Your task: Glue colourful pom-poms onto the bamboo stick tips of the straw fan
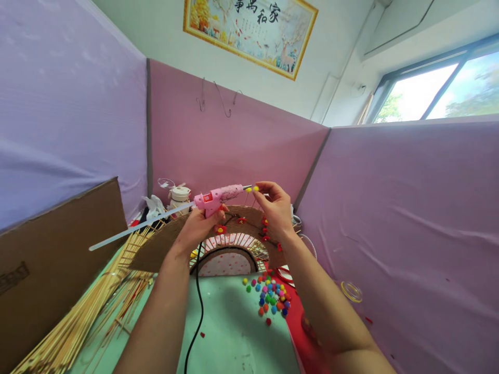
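Observation:
My left hand is wrapped round the handle of a pink hot glue gun. A long translucent glue stick sticks out of its back. Close to the nozzle, my right hand pinches a small yellow piece, perhaps a pompom. Another yellow piece shows just under the nozzle; what carries it I cannot tell. Behind and below both hands stands a fan-shaped craft piece with a brown band and thin sticks. Red flowers with yellow centres and a dark branch decorate the band.
Colourful pompoms lie scattered on the light green table. Bundled thin sticks lie at left beside a cardboard sheet. A black cord hangs from the glue gun. A white-lidded jar stands behind; purple and pink partitions surround the table.

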The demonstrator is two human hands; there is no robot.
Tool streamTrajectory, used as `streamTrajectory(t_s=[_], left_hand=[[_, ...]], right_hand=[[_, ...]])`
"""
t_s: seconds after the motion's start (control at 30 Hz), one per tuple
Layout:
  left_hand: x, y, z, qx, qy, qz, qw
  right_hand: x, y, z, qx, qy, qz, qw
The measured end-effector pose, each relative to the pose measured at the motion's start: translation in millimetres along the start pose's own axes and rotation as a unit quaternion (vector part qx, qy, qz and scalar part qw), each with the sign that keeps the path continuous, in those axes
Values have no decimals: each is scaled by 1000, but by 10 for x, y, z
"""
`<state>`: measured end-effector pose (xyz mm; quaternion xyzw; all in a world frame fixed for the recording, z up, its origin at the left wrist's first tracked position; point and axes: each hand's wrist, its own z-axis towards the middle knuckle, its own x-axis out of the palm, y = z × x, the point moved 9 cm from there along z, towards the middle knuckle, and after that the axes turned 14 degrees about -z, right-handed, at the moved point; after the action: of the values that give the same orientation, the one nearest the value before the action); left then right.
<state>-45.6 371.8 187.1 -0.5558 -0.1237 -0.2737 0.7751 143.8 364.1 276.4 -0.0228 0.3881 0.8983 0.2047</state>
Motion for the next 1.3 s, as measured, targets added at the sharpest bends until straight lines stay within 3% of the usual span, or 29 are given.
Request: streamTrajectory(t_s=[0.43, 0.8, 1.3], left_hand=[[6, 11, -17, -9, 3, -2, 1000], [45, -41, -32, -7, -10, 49, 999], [-31, -74, 21, 42, 1, 127, 991]], right_hand=[[28, -38, -54, 5, 15, 56, 998], [75, 4, 18, -19, 16, 32, 999], [77, -9, 5, -19, 10, 21, 1000]])
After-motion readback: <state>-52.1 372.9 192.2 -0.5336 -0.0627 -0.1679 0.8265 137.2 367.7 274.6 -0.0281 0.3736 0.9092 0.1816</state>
